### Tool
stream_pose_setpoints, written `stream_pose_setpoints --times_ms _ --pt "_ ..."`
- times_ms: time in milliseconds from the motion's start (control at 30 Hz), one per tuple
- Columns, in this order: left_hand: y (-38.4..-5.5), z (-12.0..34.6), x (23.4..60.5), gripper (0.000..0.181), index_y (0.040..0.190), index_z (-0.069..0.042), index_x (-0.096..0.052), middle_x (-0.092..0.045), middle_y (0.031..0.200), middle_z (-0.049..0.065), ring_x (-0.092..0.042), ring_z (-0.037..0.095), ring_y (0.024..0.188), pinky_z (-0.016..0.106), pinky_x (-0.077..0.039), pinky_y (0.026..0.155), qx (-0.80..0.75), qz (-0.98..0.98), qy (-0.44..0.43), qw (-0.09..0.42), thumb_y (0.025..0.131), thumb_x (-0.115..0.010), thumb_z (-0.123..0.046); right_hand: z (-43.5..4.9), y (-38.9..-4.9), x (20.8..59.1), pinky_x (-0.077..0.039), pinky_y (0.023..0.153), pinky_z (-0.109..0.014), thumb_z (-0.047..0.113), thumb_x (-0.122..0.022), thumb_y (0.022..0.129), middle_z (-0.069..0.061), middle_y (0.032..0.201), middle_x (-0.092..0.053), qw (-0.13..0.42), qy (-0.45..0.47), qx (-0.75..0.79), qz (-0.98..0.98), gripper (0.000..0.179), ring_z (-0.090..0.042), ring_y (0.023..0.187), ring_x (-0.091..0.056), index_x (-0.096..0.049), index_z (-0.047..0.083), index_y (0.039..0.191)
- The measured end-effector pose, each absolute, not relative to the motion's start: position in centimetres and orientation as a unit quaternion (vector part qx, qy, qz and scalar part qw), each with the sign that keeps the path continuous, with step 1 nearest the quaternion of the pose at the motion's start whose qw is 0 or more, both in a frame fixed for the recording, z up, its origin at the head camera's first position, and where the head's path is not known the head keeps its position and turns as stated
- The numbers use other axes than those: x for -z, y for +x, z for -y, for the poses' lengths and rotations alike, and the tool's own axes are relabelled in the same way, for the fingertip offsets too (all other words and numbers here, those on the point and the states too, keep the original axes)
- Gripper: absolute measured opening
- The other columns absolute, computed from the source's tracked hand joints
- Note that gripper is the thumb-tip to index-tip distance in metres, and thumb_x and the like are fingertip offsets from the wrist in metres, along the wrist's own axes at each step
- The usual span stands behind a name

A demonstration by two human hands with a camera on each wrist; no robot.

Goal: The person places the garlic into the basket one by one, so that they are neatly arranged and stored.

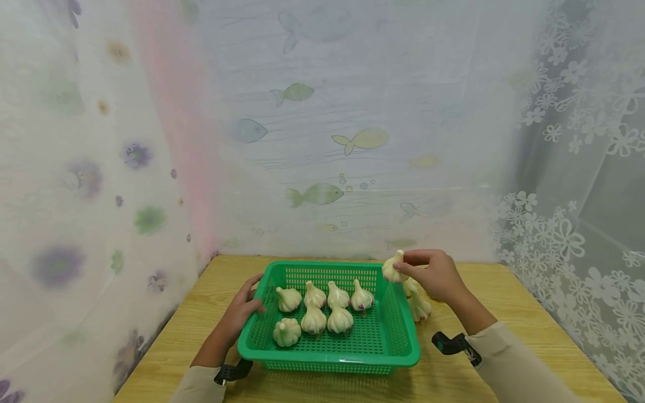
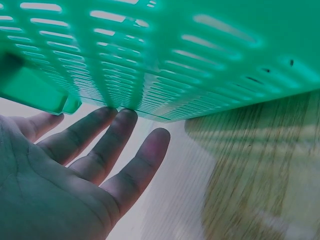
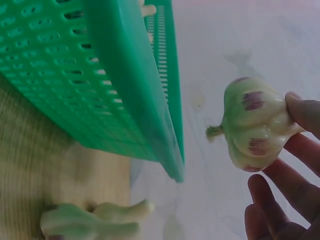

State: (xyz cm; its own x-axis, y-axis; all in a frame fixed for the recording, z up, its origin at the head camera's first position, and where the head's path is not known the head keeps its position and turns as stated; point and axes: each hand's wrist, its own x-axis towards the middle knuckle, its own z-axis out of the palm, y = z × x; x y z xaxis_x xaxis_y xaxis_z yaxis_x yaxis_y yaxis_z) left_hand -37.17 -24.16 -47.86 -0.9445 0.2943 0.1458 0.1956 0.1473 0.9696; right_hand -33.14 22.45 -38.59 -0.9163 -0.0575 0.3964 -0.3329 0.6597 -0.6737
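Observation:
My right hand [image 1: 435, 275] pinches a garlic bulb [image 1: 393, 268] by its stem, between thumb and fingers, above the right far corner of the green basket [image 1: 330, 358]. Close up in the right wrist view, the garlic bulb [image 3: 257, 125] shows purple patches and a short root tuft, apart from the basket's rim [image 3: 135, 85]. My left hand [image 1: 241, 308] holds the basket's left side, thumb over the rim. Its fingers [image 2: 122, 122] reach along the outer wall in the left wrist view. Several garlic bulbs [image 1: 313, 320] sit inside the basket, mostly in its left and middle parts.
More garlic bulbs [image 1: 419, 305] lie on the wooden table [image 1: 478, 313] just right of the basket, partly hidden by my right hand and the basket wall. A curtain with printed fish [image 1: 317, 193] hangs behind the table, with patterned curtains at both sides.

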Motion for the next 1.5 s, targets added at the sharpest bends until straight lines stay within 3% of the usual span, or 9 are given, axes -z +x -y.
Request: stream_pose_setpoints --times_ms 667,1067,1200,1433,1500 --pt "-37.0 24.3 47.9 0.083 0.165 -0.017 -0.020 -0.049 0.151 0.029 -0.067 0.037 0.106 0.040 -0.056 0.079 -0.631 -0.758 0.159 0.040 0.089 -0.051 -0.002 -18.6 -34.4 38.6 -0.058 0.088 -0.045 0.044 -0.077 0.091 -0.004 0.118 -0.076 0.074 0.152 -0.412 0.895 0.037 -0.023 0.107 -0.071 -0.079 0.018 0.117" --pt "-37.0 24.2 47.7 0.084 0.166 -0.013 -0.018 -0.047 0.151 0.032 -0.066 0.039 0.107 0.039 -0.056 0.079 -0.634 -0.752 0.174 0.041 0.089 -0.052 -0.002 -16.8 -35.2 38.7 -0.058 0.084 -0.046 0.035 -0.080 0.090 -0.001 0.105 -0.078 0.009 0.160 -0.363 0.918 0.023 -0.021 0.099 -0.071 -0.082 0.016 0.103" --pt "-36.9 24.1 47.7 0.084 0.166 -0.014 -0.018 -0.048 0.151 0.032 -0.067 0.039 0.107 0.040 -0.056 0.079 -0.632 -0.754 0.173 0.041 0.089 -0.052 -0.002 -16.4 -34.9 38.7 -0.057 0.079 -0.045 0.030 -0.081 0.089 -0.001 0.093 -0.078 -0.019 0.177 -0.343 0.922 0.014 -0.020 0.090 -0.069 -0.082 0.016 0.092" --pt "-36.7 24.1 47.8 0.084 0.166 -0.013 -0.019 -0.048 0.151 0.030 -0.067 0.036 0.106 0.040 -0.056 0.079 -0.630 -0.759 0.162 0.037 0.088 -0.051 -0.002 -16.0 -34.9 39.1 -0.059 0.079 -0.041 0.027 -0.085 0.085 0.001 0.098 -0.079 -0.032 0.184 -0.317 0.930 0.012 -0.016 0.090 -0.071 -0.083 0.017 0.093" --pt "-36.7 24.0 47.8 0.084 0.165 -0.013 -0.020 -0.049 0.151 0.029 -0.068 0.035 0.106 0.040 -0.056 0.079 -0.631 -0.759 0.157 0.035 0.088 -0.052 -0.002 -15.8 -35.0 39.1 -0.057 0.074 -0.039 0.025 -0.084 0.086 0.004 0.088 -0.077 -0.042 0.198 -0.303 0.931 0.009 -0.013 0.081 -0.067 -0.082 0.017 0.084"
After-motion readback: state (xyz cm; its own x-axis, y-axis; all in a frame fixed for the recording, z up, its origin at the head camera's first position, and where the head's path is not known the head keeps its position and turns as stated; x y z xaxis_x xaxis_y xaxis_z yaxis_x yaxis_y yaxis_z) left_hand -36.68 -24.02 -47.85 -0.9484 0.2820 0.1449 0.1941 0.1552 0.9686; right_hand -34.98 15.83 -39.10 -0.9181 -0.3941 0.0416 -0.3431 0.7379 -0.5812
